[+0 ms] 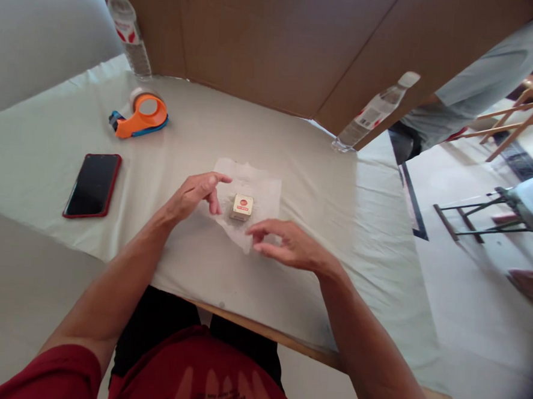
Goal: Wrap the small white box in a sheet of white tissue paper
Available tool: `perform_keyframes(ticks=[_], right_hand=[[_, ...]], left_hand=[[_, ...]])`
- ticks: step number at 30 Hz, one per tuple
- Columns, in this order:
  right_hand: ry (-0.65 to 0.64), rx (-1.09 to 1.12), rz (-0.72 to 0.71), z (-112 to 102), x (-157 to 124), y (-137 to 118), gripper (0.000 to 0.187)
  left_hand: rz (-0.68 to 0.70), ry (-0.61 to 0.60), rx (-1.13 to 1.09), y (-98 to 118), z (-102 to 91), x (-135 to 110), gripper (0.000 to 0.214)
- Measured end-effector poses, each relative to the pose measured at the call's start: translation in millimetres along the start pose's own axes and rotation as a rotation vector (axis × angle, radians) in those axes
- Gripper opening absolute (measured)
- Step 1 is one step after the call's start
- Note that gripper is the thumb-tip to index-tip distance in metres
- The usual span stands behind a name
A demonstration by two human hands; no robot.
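A small cream cube box (241, 207) with a red label stands on a thin white sheet of paper (262, 190) in the middle of the cloth-covered table (319, 227). My left hand (193, 195) hovers just left of the box, fingers curved and apart, holding nothing. My right hand (286, 244) lies just in front and right of the box. Its fingertips pinch the near edge of the paper sheet.
A red-cased phone (93, 185) lies at the left. An orange tape dispenser (140, 116) sits behind it. Two water bottles (129, 25) (375, 113) stand against a brown cardboard wall (280, 38). A person and wooden stools are at the right.
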State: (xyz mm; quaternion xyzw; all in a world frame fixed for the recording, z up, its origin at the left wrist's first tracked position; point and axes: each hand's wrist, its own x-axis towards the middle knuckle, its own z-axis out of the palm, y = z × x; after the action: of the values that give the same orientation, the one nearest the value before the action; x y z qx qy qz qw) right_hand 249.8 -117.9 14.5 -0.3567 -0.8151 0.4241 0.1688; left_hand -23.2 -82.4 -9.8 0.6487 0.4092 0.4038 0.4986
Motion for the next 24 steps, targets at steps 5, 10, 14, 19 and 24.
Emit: perform_keyframes(ticks=[5, 10, 14, 19, 24], right_hand=[[-0.025, -0.035, 0.143, 4.7, -8.8, 3.0, 0.020], [0.405, -0.226, 0.042, 19.6, 25.2, 16.4, 0.047], [0.343, -0.337, 0.035, 32.4, 47.2, 29.0, 0.055], [0.572, -0.301, 0.070, 10.0, 14.8, 43.1, 0.048], [0.764, -0.342, 0.308, -27.6, -45.7, 75.9, 0.053]], left_hand=[[-0.098, -0.050, 0.396, -6.7, -1.1, 1.8, 0.033], [0.238, 0.020, 0.567, -18.7, 11.5, 4.0, 0.059], [0.198, -0.142, 0.625, -26.7, 16.5, 3.1, 0.089], [0.132, -0.229, 0.769, -35.1, 24.2, 4.6, 0.106], [0.143, -0.221, 0.855, -37.4, 31.0, 4.8, 0.103]])
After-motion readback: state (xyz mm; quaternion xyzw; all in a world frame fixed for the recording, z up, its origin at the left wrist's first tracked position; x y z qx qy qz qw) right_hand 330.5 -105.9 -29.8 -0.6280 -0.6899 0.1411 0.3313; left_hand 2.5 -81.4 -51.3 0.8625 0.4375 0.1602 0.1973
